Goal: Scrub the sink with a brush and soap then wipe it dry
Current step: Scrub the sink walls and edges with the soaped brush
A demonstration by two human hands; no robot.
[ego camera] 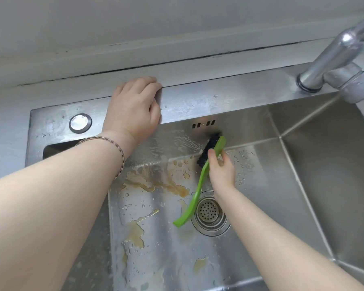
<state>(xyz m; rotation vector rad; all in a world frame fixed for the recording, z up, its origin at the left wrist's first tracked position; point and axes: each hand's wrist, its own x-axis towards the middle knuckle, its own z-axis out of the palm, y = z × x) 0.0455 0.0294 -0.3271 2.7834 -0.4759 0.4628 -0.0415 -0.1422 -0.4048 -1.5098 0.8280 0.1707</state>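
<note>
The green brush (200,181) presses its black bristles against the sink's (250,127) far wall, gripped by the right hand (222,171), while the left hand (132,110) rests flat, fingers relaxed, on the far rim.

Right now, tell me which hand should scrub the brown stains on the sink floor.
Right. The right hand grips the green brush, bristles on the back wall above the brown stains; the left hand rests on the sink's rear ledge.

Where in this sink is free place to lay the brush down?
Free: the back ledge between the left hand and the faucet; the basin floor right of the drain. Crowded: around the right hand and brush.
</note>
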